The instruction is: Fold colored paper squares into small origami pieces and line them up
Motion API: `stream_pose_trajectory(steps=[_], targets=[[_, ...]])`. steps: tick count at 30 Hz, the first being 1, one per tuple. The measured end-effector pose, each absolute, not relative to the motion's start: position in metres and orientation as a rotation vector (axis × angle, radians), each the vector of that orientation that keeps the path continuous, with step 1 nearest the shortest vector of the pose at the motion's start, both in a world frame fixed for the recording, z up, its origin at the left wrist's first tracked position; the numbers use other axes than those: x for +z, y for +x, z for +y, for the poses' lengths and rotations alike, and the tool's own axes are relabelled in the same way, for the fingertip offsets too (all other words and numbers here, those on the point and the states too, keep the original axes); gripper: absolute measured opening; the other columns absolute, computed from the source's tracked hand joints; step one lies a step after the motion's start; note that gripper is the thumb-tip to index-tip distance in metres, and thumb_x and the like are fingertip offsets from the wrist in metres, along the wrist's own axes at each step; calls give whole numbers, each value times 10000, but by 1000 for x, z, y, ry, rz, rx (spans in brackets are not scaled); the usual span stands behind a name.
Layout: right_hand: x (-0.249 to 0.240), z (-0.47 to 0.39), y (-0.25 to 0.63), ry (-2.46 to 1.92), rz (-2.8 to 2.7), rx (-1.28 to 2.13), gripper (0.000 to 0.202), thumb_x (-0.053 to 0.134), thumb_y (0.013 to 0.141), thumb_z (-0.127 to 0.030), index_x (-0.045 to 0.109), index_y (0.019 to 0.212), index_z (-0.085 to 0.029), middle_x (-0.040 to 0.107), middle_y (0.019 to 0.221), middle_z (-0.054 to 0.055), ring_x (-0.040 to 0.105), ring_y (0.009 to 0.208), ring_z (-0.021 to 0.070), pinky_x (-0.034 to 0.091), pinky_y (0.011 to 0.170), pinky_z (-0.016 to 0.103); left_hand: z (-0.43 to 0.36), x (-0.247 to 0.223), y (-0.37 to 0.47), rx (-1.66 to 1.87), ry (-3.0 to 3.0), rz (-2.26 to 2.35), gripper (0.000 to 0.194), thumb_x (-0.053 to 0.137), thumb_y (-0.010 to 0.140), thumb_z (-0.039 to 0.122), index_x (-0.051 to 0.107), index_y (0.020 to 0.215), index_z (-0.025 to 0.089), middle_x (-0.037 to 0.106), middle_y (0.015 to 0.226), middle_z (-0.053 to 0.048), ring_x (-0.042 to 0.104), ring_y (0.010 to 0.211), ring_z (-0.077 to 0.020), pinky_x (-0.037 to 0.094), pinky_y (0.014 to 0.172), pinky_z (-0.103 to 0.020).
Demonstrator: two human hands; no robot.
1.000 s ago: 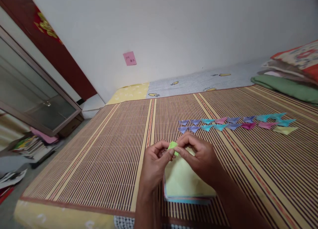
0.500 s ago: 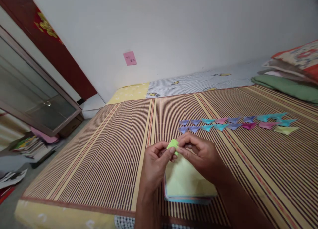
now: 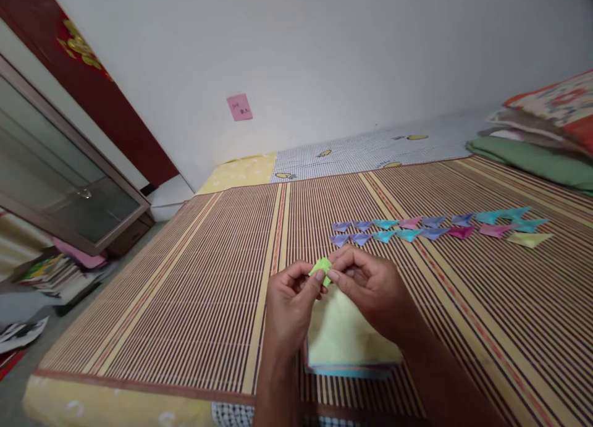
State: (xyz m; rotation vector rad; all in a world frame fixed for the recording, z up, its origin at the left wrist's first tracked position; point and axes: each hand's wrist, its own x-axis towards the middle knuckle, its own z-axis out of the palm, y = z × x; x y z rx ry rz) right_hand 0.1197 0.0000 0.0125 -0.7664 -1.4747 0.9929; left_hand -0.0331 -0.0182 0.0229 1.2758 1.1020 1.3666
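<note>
A small piece of folded lime-green paper (image 3: 323, 265) is pinched between the fingertips of both hands. My left hand (image 3: 293, 300) grips its left and lower side, thumb in front. From the right, my right hand (image 3: 370, 285) holds its other edge between thumb and forefinger. The fingers hide part of the folds. Beneath the hands lies a stack of square paper (image 3: 349, 334), pale yellow on top with blue and pink edges showing below. Beyond them, several folded paper shapes (image 3: 410, 235) in purple, blue, pink and yellow stand in two rows.
A striped bamboo mat (image 3: 208, 291) covers the bed. Folded bedding, with a green cloth (image 3: 528, 161) at the bottom, lies at the far right. A pink note (image 3: 239, 107) is stuck on the wall. On the left are a glass-panelled door (image 3: 69, 161) and stacked books (image 3: 53, 272).
The lime-green paper's outline has changed from a squarish flap to a more pointed, creased shape between my fingers. Both hands keep nearly the same place; the view has shifted slightly.
</note>
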Motion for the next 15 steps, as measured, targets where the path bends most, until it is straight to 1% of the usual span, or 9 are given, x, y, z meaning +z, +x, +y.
stream_pose_trajectory(steps=[3, 6, 11, 15], targets=[[11, 0, 119, -781, -1427, 1065, 86, 695, 866, -238, 640, 818, -193, 661, 839, 28, 664, 805, 175, 560, 725, 317, -18, 22, -31, 1393, 1274, 1113, 175, 762, 845, 307, 748, 758, 156, 651, 637, -9, 568, 581, -121, 446, 569, -223], [10, 1, 119, -885, -1386, 1080, 138, 725, 844, -281, 629, 886, -191, 659, 802, 13, 645, 746, 164, 539, 687, 307, -17, 21, -31, 1433, 1263, 1125, 179, 756, 844, 304, 727, 747, 157, 643, 627, 0, 559, 576, -116, 440, 564, -217], [11, 1, 121, -931, -1403, 1176, 177, 709, 861, -333, 640, 803, -180, 622, 708, -6, 570, 654, 134, 454, 600, 269, -17, 19, -31, 1426, 1273, 1148, 182, 750, 850, 306, 713, 756, 154, 649, 637, 2, 561, 581, -113, 437, 568, -218], [13, -2, 120, -922, -1364, 1227, 184, 720, 848, -333, 640, 785, -179, 576, 663, -29, 519, 619, 119, 407, 564, 252, -17, 18, -31, 1424, 1269, 1145, 179, 752, 847, 299, 711, 751, 154, 642, 631, 5, 552, 577, -110, 432, 565, -217]])
